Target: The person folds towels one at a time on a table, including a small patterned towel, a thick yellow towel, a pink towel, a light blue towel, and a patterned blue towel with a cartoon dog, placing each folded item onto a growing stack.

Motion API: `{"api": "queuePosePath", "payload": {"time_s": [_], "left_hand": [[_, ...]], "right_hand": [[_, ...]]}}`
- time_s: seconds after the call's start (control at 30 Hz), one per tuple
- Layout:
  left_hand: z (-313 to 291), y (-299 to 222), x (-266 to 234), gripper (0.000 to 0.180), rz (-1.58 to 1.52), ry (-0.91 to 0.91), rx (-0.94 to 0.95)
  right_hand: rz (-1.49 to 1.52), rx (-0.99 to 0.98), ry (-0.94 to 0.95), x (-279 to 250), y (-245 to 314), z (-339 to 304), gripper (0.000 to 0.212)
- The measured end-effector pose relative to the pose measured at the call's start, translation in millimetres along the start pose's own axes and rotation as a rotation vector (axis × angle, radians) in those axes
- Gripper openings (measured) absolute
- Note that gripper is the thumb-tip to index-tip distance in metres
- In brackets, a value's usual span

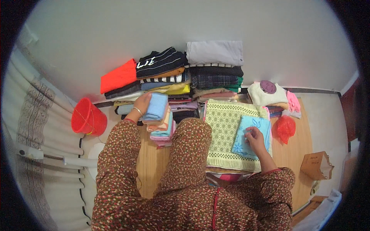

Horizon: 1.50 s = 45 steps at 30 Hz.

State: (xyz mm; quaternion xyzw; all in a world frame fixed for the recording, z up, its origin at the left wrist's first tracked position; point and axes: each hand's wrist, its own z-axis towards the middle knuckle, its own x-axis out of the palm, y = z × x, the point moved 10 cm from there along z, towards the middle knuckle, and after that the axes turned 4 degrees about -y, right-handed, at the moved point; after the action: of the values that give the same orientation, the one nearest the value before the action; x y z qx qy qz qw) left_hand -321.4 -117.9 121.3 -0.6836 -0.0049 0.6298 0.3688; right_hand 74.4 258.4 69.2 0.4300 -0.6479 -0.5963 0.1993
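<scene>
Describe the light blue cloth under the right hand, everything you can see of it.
The light blue cloth is a small folded rectangle of soft, towel-like fabric with a darker blue flower and leaf pattern. It lies flat, slightly tilted, on a pale green patterned cloth that tops a pile of folded textiles. The right hand rests on it, fingers pressing near its middle. Its upper right corner nearly reaches the green cloth's edge.

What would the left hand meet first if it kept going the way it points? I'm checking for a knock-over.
Probably the stacks of folded clothes against the wall, just beyond the left hand and its light blue cloth; depth is unclear.
</scene>
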Motion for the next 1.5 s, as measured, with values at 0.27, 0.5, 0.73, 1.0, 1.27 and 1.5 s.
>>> {"api": "queuePosePath", "payload": {"time_s": [0.27, 0.5, 0.73, 1.0, 1.27, 1.5], "left_hand": [[-28.5, 19.6, -24.7, 0.038, -0.114, -0.279, -0.122], [-34.9, -233.3, -14.5, 0.037, -0.485, 0.0, 0.372], [-92.0, -357.9, 173.4, 0.036, -0.39, 0.659, 0.484], [-145.1, -398.2, 235.6, 0.038, -0.584, 1.071, 0.534], [-84.0, -360.2, 209.6, 0.06, -0.825, 0.922, -0.011], [-23.5, -267.3, 172.2, 0.045, -0.28, 0.426, 0.267]], "right_hand": [[0.102, -0.063, -0.024, -30.8, 16.6, -12.9, 0.02], [-0.221, -0.12, -0.021, -110.4, 39.5, -6.9, 0.025], [-0.856, 0.114, -0.035, -102.8, -16.1, -17.3, 0.039], [-0.823, -0.013, -0.189, -103.0, 14.3, -12.2, 0.029], [0.335, -0.222, 0.467, 7.0, 98.7, -40.8, 0.036], [-0.803, -0.102, -0.107, -111.9, 31.2, -17.3, 0.033]]}}
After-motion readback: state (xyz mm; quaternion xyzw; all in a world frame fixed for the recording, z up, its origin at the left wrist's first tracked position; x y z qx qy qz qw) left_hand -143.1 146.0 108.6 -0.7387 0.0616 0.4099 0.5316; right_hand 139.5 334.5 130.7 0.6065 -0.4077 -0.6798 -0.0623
